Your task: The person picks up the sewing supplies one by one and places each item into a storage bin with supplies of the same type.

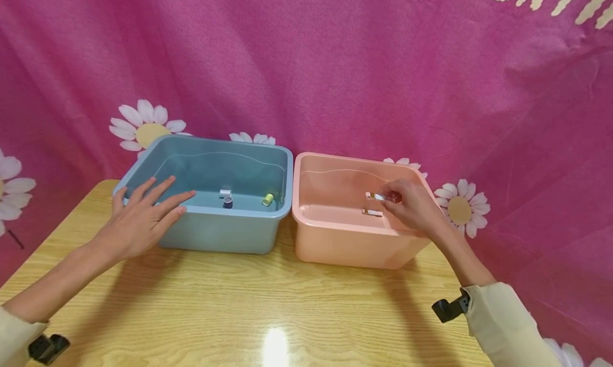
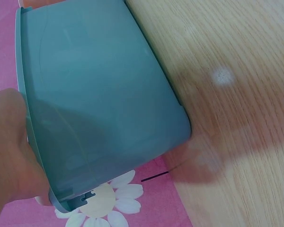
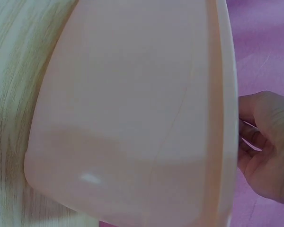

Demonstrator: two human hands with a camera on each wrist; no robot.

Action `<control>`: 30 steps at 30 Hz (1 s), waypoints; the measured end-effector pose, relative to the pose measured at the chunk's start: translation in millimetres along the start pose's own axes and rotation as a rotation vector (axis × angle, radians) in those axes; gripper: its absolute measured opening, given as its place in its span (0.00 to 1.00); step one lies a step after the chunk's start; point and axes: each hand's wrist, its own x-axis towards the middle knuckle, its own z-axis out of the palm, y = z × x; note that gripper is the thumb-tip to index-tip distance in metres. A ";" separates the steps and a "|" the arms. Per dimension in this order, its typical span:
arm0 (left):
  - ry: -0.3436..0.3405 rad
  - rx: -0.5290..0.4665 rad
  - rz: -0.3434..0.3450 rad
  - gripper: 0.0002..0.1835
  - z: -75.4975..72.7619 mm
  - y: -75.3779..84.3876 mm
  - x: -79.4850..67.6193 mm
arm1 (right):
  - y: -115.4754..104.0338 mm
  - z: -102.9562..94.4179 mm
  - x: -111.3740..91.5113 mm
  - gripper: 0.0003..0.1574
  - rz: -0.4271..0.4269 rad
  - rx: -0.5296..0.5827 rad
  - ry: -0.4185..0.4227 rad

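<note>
My left hand [image 1: 141, 218] is spread with straight fingers over the front left rim of the blue bin [image 1: 220, 231]. Inside that bin lie three small thread spools: a white spool [image 1: 225, 193], a dark spool [image 1: 228, 202] and a yellow-green spool [image 1: 267, 199]. My right hand [image 1: 414, 205] reaches into the pink bin [image 1: 354, 244] and pinches a small reddish-brown object [image 1: 394, 197], partly hidden by the fingers. Against the fingertips shows a small white-and-gold piece [image 1: 375, 196]; whether it belongs to the held object I cannot tell. A similar small piece [image 1: 372, 213] lies on the bin floor.
Both bins stand side by side on a wood-grain table [image 1: 230, 303], a narrow gap between them. Behind hangs a magenta cloth [image 1: 335, 69] with white daisies. Each wrist wears a black camera mount. Bin walls block the wrist views of what lies inside.
</note>
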 end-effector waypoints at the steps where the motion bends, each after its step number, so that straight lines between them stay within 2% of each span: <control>1: 0.000 0.000 0.001 0.25 -0.1 0.0 0.1 | 1.4 0.7 0.9 0.07 0.005 -0.008 0.001; 6: -0.004 0.003 0.001 0.25 -0.1 0.5 0.7 | 7.6 6.0 6.8 0.07 0.008 -0.039 -0.002; 11: 0.000 0.004 0.007 0.25 0.1 0.9 0.3 | 12.7 11.5 11.8 0.06 0.015 0.042 -0.048; 16: 0.002 0.001 0.005 0.25 -0.2 -0.8 -0.4 | 17.5 16.7 14.7 0.02 0.102 0.146 -0.105; 22: 0.020 0.000 0.011 0.25 -0.2 -3.6 -2.5 | 19.6 23.2 16.4 0.04 0.164 0.227 -0.143; 30: 0.018 0.000 0.012 0.25 2.7 -1.9 0.2 | 26.6 27.9 16.0 0.05 0.226 0.246 -0.171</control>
